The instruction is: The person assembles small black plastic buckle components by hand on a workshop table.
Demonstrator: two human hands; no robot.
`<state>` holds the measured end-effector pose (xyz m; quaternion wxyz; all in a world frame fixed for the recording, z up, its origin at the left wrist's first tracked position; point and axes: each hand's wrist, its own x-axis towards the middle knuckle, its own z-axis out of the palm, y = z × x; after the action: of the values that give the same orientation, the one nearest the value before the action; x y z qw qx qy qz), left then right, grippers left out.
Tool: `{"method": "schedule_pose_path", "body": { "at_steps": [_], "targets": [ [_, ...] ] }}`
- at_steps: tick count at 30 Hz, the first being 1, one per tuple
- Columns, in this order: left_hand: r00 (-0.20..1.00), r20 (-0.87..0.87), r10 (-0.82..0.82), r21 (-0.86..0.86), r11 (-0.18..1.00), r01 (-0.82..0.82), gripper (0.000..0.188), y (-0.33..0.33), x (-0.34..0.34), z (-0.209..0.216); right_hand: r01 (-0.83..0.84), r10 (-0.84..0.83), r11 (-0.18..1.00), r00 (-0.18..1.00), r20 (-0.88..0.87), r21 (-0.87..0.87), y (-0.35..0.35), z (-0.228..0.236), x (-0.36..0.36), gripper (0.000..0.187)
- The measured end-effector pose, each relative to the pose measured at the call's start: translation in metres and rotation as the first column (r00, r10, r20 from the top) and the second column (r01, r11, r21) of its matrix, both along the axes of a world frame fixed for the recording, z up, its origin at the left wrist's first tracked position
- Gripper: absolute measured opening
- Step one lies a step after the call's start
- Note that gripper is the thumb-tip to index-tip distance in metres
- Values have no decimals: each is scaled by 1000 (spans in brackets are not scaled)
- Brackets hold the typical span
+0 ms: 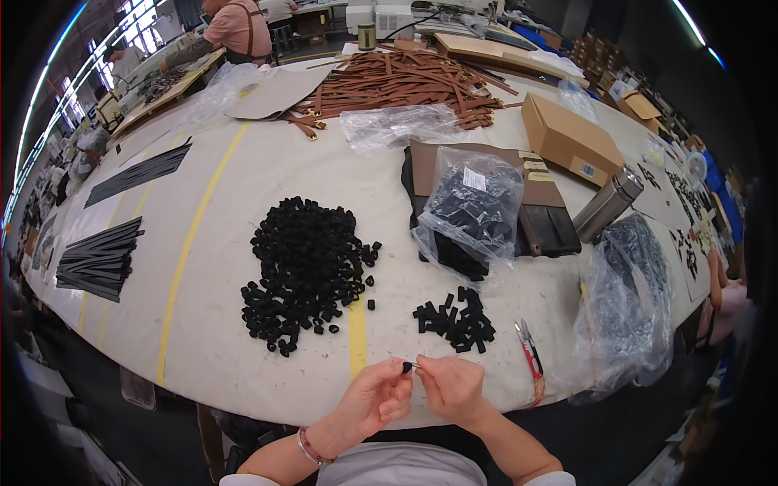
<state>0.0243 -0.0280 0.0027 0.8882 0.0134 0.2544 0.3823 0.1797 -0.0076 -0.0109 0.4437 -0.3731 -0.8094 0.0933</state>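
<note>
My left hand pinches a small black loop at the table's near edge. Close against it, my right hand is closed round a thin metal tool, whose tip meets the loop; most of the tool is hidden in my fingers. Beyond my hands lies a big heap of black loops, a few of them strayed to its right. A smaller pile of flat black pieces sits just past my right hand. Right of that pile rest red-handled scissors.
Clear bags of dark goods lie to the right, near a steel flask and a cardboard box. Brown buckled straps are heaped at the back. Dark strips lie left. Other people work around the room.
</note>
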Motion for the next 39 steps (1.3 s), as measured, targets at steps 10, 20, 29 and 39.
{"method": "schedule_pose_path", "body": {
  "at_steps": [10,20,29,39],
  "targets": [
    [932,-265,248,18,967,-252,25,13,-36,-12,47,-47,857,999,12,-513,26,15,19,15],
    [938,-326,116,75,992,-97,21,13,-32,-8,218,25,929,770,637,-300,75,5,1,10],
    [849,-448,280,419,905,-77,15,21,-9,0,-460,-10,193,882,-471,-866,52,30,9,10],
    [886,-360,292,626,780,-3,10,10,-1,-9,-862,-448,-292,507,-737,-415,24,20,9,6]
  ]
}}
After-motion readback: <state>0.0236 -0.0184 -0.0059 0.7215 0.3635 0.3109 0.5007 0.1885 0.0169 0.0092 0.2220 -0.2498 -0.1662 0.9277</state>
